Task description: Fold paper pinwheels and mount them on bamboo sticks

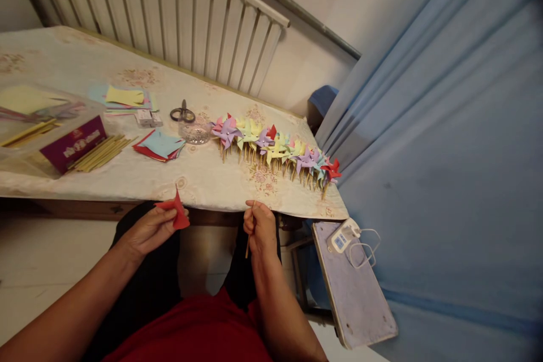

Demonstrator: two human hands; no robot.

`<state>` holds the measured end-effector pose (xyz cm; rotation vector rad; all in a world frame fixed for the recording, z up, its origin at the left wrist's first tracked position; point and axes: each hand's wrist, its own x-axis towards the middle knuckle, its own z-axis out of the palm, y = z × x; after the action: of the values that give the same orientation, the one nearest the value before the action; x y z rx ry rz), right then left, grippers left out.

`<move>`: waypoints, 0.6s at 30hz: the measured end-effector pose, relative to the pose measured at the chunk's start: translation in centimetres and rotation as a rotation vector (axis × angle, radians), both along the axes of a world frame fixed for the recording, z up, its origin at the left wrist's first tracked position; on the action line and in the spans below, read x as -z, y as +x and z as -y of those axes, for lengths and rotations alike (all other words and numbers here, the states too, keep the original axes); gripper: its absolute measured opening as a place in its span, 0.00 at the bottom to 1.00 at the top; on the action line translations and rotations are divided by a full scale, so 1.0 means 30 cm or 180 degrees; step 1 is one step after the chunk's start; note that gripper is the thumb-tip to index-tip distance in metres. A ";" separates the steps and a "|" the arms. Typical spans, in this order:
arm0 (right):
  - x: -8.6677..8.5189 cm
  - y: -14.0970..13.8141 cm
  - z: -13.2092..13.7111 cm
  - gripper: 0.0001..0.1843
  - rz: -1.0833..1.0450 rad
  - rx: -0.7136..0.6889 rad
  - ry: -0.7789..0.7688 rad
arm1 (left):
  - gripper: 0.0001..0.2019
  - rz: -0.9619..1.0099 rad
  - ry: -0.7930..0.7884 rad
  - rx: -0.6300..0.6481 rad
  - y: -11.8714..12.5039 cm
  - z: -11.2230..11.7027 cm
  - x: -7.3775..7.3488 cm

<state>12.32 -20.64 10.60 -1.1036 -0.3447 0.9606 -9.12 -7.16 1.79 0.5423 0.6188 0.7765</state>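
A red paper pinwheel (180,216) with folded blades is pinched in the fingers of my left hand (153,229), just off the table's front edge. My right hand (262,226) is closed round a thin wooden stick (247,249), whose lower end points down toward my lap. Beyond my hands, a long cluster of finished pinwheels (275,150) in purple, yellow, pink, blue and red lies on the table with sticks toward me. A stack of red and blue paper squares (161,145) lies ahead of my left hand, beside a clear dish of small pins (195,133).
Black scissors (183,113), small white boxes (148,119) and more coloured paper (124,97) lie further back. At left are a clear plastic bin (25,164) and a bundle of sticks (102,154). A stool (360,294) at right holds a white power adapter (343,236) with a cable.
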 end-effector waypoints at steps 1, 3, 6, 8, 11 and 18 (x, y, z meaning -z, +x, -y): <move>0.000 0.000 0.000 0.15 0.0006 0.0003 0.0004 | 0.13 0.0003 -0.0002 0.0012 0.000 0.001 0.000; 0.001 -0.001 0.001 0.16 0.0015 0.0000 0.0012 | 0.14 0.0011 0.0010 0.0030 -0.002 0.002 -0.001; -0.002 -0.002 0.004 0.16 0.0032 -0.0020 0.0020 | 0.16 0.0021 0.0017 0.0051 -0.004 0.002 -0.001; -0.003 -0.002 0.007 0.16 0.0045 -0.0023 0.0026 | 0.17 0.0024 0.0016 0.0054 -0.003 0.002 0.000; 0.000 -0.002 0.011 0.15 0.0047 -0.0019 0.0018 | 0.17 0.0022 0.0058 0.0067 -0.002 0.003 -0.002; 0.014 -0.001 0.014 0.13 0.0064 -0.0044 0.0029 | 0.17 0.0059 0.0078 0.0044 -0.002 0.008 -0.018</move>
<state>12.31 -21.07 10.19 -1.1042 -0.3731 0.9599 -9.18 -7.41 2.34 0.5605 0.5885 0.7762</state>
